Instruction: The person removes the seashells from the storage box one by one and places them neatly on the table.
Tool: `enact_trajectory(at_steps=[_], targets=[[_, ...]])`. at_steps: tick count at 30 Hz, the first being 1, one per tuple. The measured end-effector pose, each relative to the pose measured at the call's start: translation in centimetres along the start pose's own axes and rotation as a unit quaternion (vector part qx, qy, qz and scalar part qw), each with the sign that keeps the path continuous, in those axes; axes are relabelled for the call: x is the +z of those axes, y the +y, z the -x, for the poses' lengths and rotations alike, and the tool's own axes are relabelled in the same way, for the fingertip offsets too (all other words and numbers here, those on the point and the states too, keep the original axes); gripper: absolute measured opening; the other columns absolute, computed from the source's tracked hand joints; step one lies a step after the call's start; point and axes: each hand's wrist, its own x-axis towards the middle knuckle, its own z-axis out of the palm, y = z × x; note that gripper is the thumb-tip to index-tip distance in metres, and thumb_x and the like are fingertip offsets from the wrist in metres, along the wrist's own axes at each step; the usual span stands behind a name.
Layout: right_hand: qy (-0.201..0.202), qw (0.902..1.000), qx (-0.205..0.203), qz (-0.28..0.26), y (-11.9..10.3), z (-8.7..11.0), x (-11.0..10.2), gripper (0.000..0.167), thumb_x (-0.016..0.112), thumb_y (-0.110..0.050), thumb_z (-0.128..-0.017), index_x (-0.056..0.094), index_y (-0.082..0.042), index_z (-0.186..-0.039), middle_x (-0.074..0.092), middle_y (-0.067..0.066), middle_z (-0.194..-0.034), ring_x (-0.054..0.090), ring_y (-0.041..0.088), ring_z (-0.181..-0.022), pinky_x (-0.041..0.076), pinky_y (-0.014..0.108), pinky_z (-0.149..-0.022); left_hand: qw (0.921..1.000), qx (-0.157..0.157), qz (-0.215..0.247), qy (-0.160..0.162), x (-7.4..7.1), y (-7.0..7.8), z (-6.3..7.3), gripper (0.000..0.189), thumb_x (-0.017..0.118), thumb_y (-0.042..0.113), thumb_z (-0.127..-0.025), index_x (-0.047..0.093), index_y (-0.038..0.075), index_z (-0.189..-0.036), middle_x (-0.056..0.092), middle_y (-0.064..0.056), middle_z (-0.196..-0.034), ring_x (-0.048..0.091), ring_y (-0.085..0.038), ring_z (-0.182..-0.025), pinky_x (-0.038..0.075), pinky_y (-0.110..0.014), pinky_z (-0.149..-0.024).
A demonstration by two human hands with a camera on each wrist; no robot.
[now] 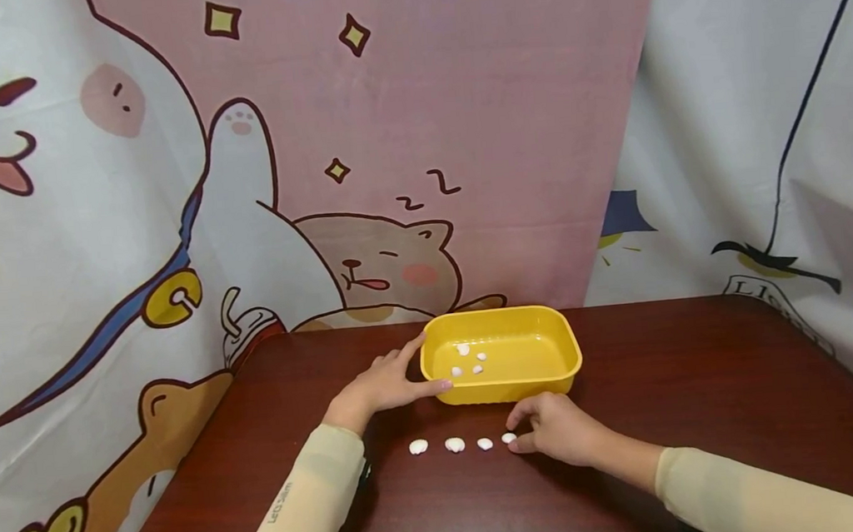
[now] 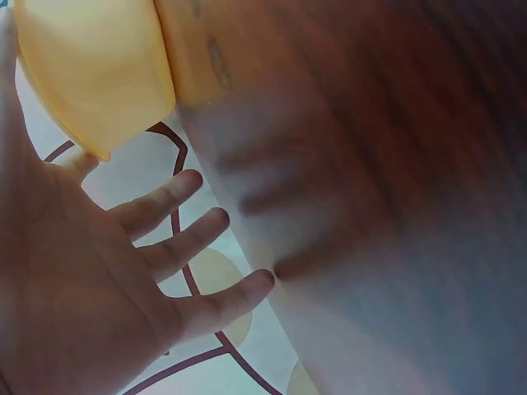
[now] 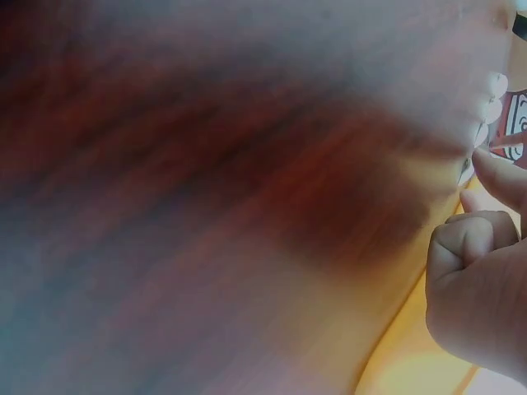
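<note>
A yellow tub (image 1: 502, 391) sits on the dark table, with several small white seashells (image 1: 464, 350) lying in its left half. My left hand (image 1: 385, 384) rests against the tub's left end, thumb across the front rim and index finger along the side. Its other fingers (image 2: 188, 245) are straight and spread in the left wrist view. In front of the tub, my right hand (image 1: 560, 429) pinches a white seashell (image 1: 509, 438) between thumb and index finger, low at the tabletop. That shell is partly hidden by the fingertips.
Three more white shells (image 1: 455, 445) form a row on the table (image 1: 431, 516), left of the right hand. Behind the table's far edge hangs a cartoon-printed cloth (image 1: 506, 126). Both wrist views are partly blurred by the close tabletop.
</note>
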Motion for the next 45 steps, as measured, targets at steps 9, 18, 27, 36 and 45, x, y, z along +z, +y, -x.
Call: enact_trajectory(at_steps=[9, 18, 27, 36, 45], targets=[[-0.006, 0.9998, -0.015, 0.01, -0.11, -0.06, 0.07, 0.011, 0.088, -0.013, -0.084, 0.078, -0.011, -0.086, 0.048, -0.008, -0.06, 0.042, 0.006, -0.056, 0.036, 0.021, -0.053, 0.9996, -0.015, -0.025, -0.005, 0.04, 0.03, 0.04, 0.108, 0.058, 0.097, -0.075, 0.014, 0.058, -0.165, 0.035, -0.017, -0.173, 0.033, -0.043, -0.16, 0.037, -0.075, -0.117], [-0.012, 0.9997, -0.009, 0.021, -0.55, -0.3, 0.32, 0.013, 0.088, -0.017, -0.085, 0.076, -0.012, -0.088, 0.048, -0.007, -0.059, 0.043, 0.008, -0.055, 0.037, 0.021, -0.053, 0.9989, -0.015, -0.043, -0.007, -0.19, 0.41, 0.21, 0.107, 0.055, 0.098, -0.076, 0.011, 0.06, -0.165, 0.036, -0.018, -0.172, 0.034, -0.044, -0.159, 0.037, -0.074, -0.118], [-0.015, 0.9993, -0.014, 0.03, -0.35, -0.28, 0.24, 0.012, 0.088, -0.015, -0.084, 0.076, -0.014, -0.087, 0.048, -0.007, -0.058, 0.044, 0.007, -0.054, 0.038, 0.021, -0.052, 0.9985, -0.012, -0.052, -0.01, -0.2, 0.44, 0.17, 0.106, 0.053, 0.098, -0.077, 0.01, 0.058, -0.166, 0.037, -0.02, -0.171, 0.036, -0.045, -0.157, 0.037, -0.076, -0.116], [-0.028, 0.9992, -0.015, 0.023, -0.45, -0.23, 0.2, 0.013, 0.088, -0.016, -0.085, 0.075, -0.014, -0.087, 0.051, -0.007, -0.06, 0.048, 0.008, -0.056, 0.04, 0.022, -0.053, 0.9983, -0.013, -0.056, -0.012, -0.11, 0.29, 0.16, 0.105, 0.052, 0.099, -0.077, 0.008, 0.06, -0.165, 0.036, -0.022, -0.171, 0.035, -0.047, -0.158, 0.033, -0.078, -0.117], [-0.027, 0.9992, -0.014, 0.027, -0.59, -0.18, 0.07, 0.013, 0.088, -0.015, -0.085, 0.075, -0.013, -0.088, 0.051, -0.006, -0.059, 0.048, 0.009, -0.056, 0.041, 0.022, -0.054, 0.9983, -0.015, -0.055, -0.012, -0.04, 0.19, 0.0, 0.106, 0.051, 0.099, -0.077, 0.008, 0.059, -0.165, 0.035, -0.022, -0.171, 0.033, -0.048, -0.158, 0.029, -0.08, -0.118]])
